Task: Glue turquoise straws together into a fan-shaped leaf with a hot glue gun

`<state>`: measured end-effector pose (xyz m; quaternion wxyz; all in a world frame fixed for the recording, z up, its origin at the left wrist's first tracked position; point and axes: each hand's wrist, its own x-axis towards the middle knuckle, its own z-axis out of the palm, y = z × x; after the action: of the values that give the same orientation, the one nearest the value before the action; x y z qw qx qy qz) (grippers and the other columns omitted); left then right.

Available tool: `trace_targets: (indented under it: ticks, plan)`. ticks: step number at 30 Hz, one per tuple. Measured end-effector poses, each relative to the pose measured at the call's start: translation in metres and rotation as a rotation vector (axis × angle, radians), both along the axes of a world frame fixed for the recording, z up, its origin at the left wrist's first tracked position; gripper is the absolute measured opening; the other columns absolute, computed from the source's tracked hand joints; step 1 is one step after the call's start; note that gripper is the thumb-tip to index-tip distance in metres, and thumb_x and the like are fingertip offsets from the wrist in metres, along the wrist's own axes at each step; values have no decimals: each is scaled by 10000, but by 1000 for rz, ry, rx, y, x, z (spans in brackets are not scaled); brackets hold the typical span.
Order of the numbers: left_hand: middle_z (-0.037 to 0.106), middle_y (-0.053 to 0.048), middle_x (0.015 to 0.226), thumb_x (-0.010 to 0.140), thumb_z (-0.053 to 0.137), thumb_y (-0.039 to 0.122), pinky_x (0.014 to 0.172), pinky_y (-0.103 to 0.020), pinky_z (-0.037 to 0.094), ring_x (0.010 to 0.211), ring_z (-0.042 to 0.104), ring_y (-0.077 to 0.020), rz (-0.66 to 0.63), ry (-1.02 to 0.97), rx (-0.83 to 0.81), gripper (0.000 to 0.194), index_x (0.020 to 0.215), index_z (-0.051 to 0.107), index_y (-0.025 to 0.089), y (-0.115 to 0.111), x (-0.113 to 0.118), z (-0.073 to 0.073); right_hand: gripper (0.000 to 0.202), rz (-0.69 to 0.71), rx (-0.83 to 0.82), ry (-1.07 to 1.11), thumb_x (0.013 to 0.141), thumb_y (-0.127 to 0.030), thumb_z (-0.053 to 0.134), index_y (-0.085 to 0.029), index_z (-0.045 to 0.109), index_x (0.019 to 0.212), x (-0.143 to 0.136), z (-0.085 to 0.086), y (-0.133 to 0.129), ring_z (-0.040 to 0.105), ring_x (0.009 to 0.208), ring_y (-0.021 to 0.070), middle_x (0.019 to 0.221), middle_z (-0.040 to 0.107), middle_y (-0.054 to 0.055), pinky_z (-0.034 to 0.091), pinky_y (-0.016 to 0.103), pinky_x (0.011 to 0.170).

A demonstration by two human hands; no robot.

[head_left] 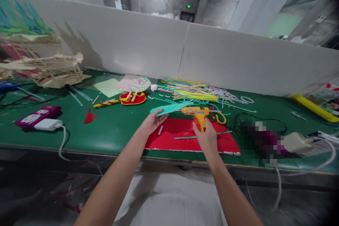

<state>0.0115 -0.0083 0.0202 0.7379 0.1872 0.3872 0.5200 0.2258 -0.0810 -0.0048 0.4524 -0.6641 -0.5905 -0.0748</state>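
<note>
My right hand (207, 137) is wrapped round the handle of a yellow hot glue gun (197, 112), its nozzle pointing left. In my left hand (153, 123) lies a flat turquoise piece made of pipe cleaners (166, 108), held between thumb and fingers. The gun's tip is close to this piece; whether they touch I cannot tell. Under both hands a red board (169, 144) rests on the table, with a single teal pipe cleaner (188, 137) and a short whitish stick (160, 130) on it.
A heap of coloured pipe cleaners (196, 93) lies behind my hands. Left of it are a striped craft figure (140, 84) and a red tassel (90, 116). A purple power strip (39, 116) and wooden model (53, 70) stand left. Cables and a white plug (296, 143) occupy the right.
</note>
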Motion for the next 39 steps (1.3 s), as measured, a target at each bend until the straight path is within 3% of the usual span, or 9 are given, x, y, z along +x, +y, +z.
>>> trace_targets:
  ticks: [11,24,39]
  plan:
    - [678,-52,677,810,534,92,662,-205,552,614,668,-125,11,6,-11,83,764,592,129,-1,2,1,467,51,107,-133,851,-429,473,-81,561,1149,-3,-2,-1,629,935,263,1023,654,187,522,380,781]
    - [681,-60,665,821,517,76,644,-205,551,607,667,-129,19,8,-22,117,748,594,124,-3,2,4,463,88,60,-111,870,-381,458,-72,540,1205,-6,0,-5,617,991,269,1059,644,186,509,382,839]
    - [678,-59,665,796,555,94,650,-208,558,612,669,-131,14,16,-15,79,739,592,136,0,1,0,410,31,81,-105,866,-357,459,-85,560,1155,4,-1,-7,615,959,265,1017,642,180,513,388,816]
